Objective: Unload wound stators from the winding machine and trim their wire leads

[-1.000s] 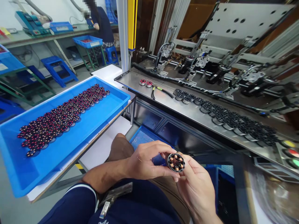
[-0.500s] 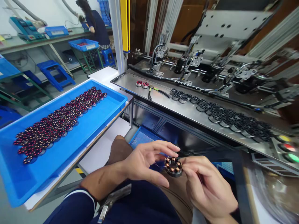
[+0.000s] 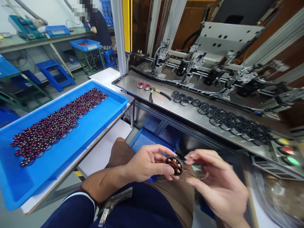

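A round black part with copper coils (image 3: 174, 165) is held over my lap by my left hand (image 3: 152, 163), thumb on its face and fingers behind. Thin wire loops (image 3: 193, 174) stick out of its right side. My right hand (image 3: 217, 186) is just right of the part, thumb and fingers apart around the wires; nothing is clearly gripped. On the metal ledge (image 3: 154, 100) stand rows of black rings (image 3: 216, 114), two red-topped parts (image 3: 143, 85) and green-and-black pliers (image 3: 159, 93). Many wound parts (image 3: 57, 123) lie in the blue tray (image 3: 95, 133).
Machine heads (image 3: 209, 74) stand behind the ledge, with lit buttons (image 3: 286, 151) at its right end. A plastic bag (image 3: 282, 196) lies at the lower right. A person (image 3: 101, 28) is at a far bench, near blue stools (image 3: 55, 74).
My left hand has closed on the round part, which has tilted. My right hand has let go of it and opened, moving slightly right. The wires now extend to the right.
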### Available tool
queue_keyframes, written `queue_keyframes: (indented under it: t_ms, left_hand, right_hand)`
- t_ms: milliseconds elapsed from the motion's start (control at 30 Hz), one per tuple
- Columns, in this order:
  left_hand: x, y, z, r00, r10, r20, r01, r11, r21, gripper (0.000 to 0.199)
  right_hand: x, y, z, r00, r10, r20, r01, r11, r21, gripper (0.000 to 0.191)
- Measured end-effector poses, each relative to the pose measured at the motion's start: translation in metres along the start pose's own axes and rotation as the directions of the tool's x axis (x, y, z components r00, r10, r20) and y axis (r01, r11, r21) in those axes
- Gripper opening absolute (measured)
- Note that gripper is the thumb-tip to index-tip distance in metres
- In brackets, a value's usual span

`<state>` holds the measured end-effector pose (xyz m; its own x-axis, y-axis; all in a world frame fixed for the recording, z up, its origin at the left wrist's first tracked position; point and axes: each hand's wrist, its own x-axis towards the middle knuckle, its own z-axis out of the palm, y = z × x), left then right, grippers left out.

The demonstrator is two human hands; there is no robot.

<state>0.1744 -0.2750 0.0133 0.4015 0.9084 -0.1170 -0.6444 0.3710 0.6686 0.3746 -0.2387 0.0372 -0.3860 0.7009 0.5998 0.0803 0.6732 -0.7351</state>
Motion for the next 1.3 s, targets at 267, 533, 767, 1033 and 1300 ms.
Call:
queue_keyframes:
  t_ms: [267,533,767,1033,1300]
  left_hand:
    - [0.000,-0.001,0.002,0.999,-0.006,-0.037,0.007,0.999,0.032,0.052]
    - [0.005,0.002,-0.001,0.941,0.339,0.000,-0.338,0.936,-0.099,0.050]
    - [0.025,-0.003,-0.016,0.878,-0.266,0.398,0.274,0.961,0.040,0.069]
    - [0.010,0.000,-0.005,0.961,0.268,0.060,-0.267,0.963,-0.024,0.045]
    - [0.027,0.006,-0.015,0.818,-0.303,0.488,0.297,0.950,0.093,0.074]
  right_hand:
    - [0.009,-0.011,0.009,0.981,-0.177,0.080,0.184,0.978,-0.094,0.030]
    - [0.012,-0.020,0.016,0.993,-0.112,0.024,0.114,0.960,-0.257,0.019]
    - [0.025,-0.025,0.007,0.967,-0.160,0.200,0.203,0.955,-0.217,0.019]
    - [0.026,-0.028,0.011,0.999,-0.033,0.025,0.039,0.958,-0.285,0.018]
    - [0.028,-0.030,0.009,0.991,-0.084,0.102,0.097,0.988,-0.125,0.020]
